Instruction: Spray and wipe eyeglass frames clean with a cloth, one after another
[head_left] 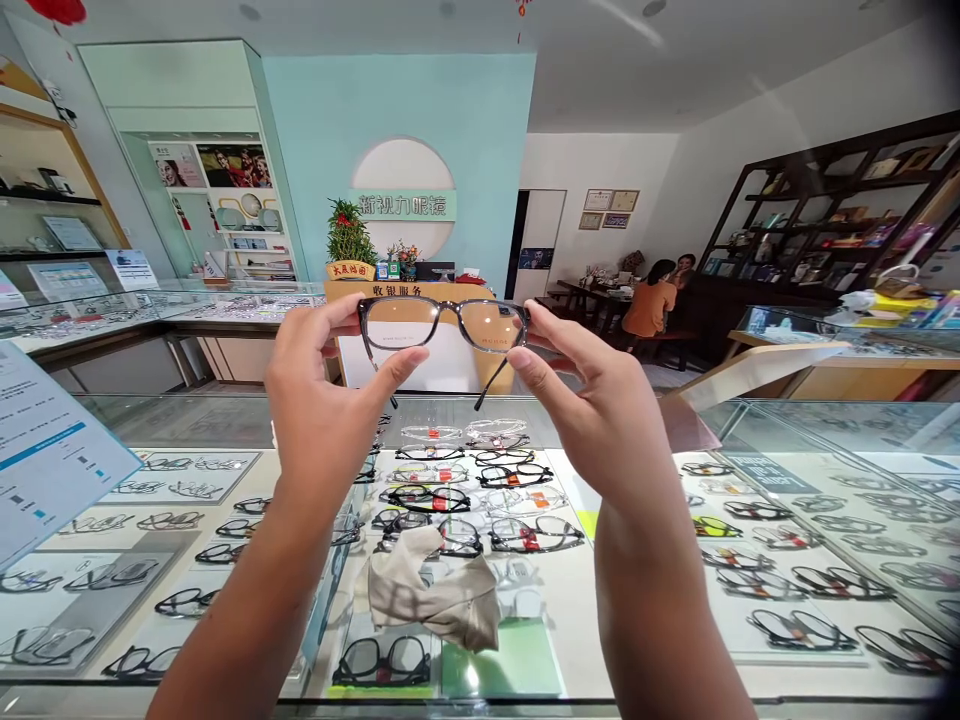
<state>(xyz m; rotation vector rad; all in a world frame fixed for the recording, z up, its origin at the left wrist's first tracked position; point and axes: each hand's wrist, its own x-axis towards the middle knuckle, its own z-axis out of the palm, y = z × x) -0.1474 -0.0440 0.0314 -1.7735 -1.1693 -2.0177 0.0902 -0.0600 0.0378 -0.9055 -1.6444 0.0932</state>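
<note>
A pair of eyeglasses [450, 308] with a dark frame and clear lenses is held up in front of me, above the glass counter. My left hand [322, 370] grips its left end, the thumb lying along the lower rim of the left lens. At the other end, my right hand [581, 385] pinches the frame near the hinge, thumb below and fingers behind. Both temples are unfolded and hang down, pointing away from me. Below, a crumpled beige cloth [431, 590] lies on the counter, over part of the rows of glasses.
Several rows of eyeglasses [427, 497] fill the display case under the glass. A printed sheet [52, 450] stands at the left, and a wooden-edged panel [765, 375] rises at the right. Farther back are a cashier desk [337, 290] and a seated person in orange [651, 305].
</note>
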